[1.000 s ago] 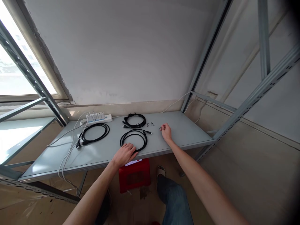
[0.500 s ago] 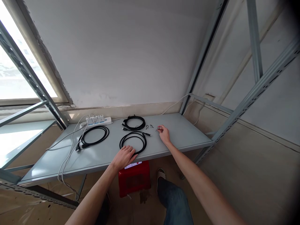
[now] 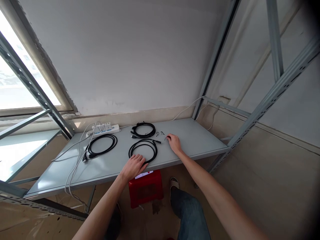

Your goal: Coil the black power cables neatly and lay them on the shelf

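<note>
A coiled black cable lies near the shelf's front edge, its plug end pointing right. My left hand is closed over the near left side of this coil, which rests on the shelf. To the right of the cable, my right hand pinches a thin black twist tie, whose end sticks out at the left of the fingertips. Two more bent black ties, a left one and a right one, lie just beyond that hand. Behind the front coil is a second coiled black cable.
The grey metal shelf stands against the wall. On its left lie a third coiled black cable and a white power strip with plugs and loose white cords. A red stool stands below the front edge.
My right hand has moved slightly left and down toward the shelf top with the twist tie. My left hand stays on the front coil. The view has shifted a little.
</note>
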Demonstrator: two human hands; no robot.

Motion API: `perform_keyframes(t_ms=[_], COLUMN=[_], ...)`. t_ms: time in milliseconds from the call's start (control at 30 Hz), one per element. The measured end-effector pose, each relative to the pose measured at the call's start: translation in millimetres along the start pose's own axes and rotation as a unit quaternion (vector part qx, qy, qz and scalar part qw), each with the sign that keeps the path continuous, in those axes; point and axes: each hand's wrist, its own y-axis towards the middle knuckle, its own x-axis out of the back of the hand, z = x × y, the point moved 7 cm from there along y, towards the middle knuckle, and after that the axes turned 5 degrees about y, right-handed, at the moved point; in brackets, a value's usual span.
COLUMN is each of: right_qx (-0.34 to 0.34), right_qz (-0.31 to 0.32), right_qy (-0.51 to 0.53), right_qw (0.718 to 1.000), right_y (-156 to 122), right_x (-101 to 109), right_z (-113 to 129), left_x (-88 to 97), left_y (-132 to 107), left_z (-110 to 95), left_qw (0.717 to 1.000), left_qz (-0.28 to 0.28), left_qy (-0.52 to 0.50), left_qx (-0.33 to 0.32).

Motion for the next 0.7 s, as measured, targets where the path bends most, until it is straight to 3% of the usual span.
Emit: perform_keyframes(t_ms=[200,700], right_qx=[0.039,-0.032], right_qz=[-0.033,-0.047], right_qy=[-0.042,-0.048], right_qw=[0.998,0.997], right_y=[0,3], right_x=[5,4], right_z=[4,-14], left_x=[0.1,-3.6], left_y=[0,0], left_z=[1,1], left_qw=[1.0,1.0], left_qz=[-0.019,-0.021], left_qy=[-0.015,0.01], left_qx=[0.0,-0.009])
